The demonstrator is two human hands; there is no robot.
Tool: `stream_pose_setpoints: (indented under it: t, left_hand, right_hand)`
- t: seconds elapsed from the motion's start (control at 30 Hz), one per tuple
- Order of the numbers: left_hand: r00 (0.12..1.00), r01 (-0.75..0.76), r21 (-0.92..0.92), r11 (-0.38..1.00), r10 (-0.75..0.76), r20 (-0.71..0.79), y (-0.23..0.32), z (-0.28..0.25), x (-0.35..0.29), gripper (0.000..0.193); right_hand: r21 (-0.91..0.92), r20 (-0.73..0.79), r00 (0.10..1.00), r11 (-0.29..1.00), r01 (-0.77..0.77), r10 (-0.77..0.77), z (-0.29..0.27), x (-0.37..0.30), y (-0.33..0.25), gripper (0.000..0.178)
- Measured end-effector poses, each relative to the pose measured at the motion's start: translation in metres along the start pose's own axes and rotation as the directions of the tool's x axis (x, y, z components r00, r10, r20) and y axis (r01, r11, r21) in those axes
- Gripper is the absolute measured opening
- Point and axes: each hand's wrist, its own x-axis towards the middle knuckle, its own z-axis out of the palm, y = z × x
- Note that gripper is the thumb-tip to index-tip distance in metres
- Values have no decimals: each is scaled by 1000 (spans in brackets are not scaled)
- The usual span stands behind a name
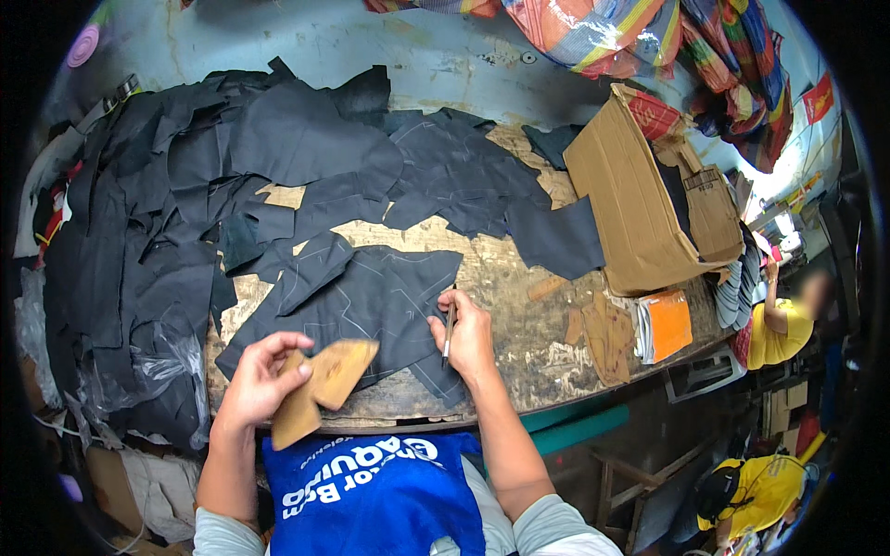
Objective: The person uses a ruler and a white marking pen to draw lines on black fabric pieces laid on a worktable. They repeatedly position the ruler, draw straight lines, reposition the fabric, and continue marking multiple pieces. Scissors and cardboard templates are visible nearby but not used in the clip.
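Note:
My left hand grips a tan, notched flat pattern template between thumb and fingers, held above the table's near edge. In my right hand is a slim dark pen, tip pointing down toward the material. Beneath both hands lies a dark leather-like sheet with pale outlines drawn across it. A folded flap of the same dark material covers its upper left part. Which kind of pen it is, I cannot tell.
Dark cut pieces heap over the left and back of the worn wooden table. At right stand a cardboard box, an orange-covered pad and more tan templates. Two people in yellow shirts are farther right.

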Motion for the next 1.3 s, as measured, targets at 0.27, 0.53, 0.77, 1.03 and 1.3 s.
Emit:
stream_pose_setpoints:
  t: [0.27,0.53,0.77,1.03,1.3]
  left_hand:
    - [957,124,-405,906,-217,-192,-43,69,47,41]
    - [992,55,653,755,32,-122,-44,95,45,36]
    - [961,-201,625,754,276,-25,-20,44,74,100]
    - [966,-207,898,387,224,126,-32,45,76,78]
    - [972,-202,864,462,201,120,-37,41,81,80]
  right_hand:
    - [-214,60,997,976,-33,47,-24,-54,-26,28]
    - [-163,140,943,932,324,-303,-3,-67,-37,37]
    - [-165,146,913,901,402,-381,-4,-78,-20,23]
    - [-107,129,909,906,411,-397,6,-69,-22,22]
    - [20,-1,957,956,291,-291,5,-65,-9,27]
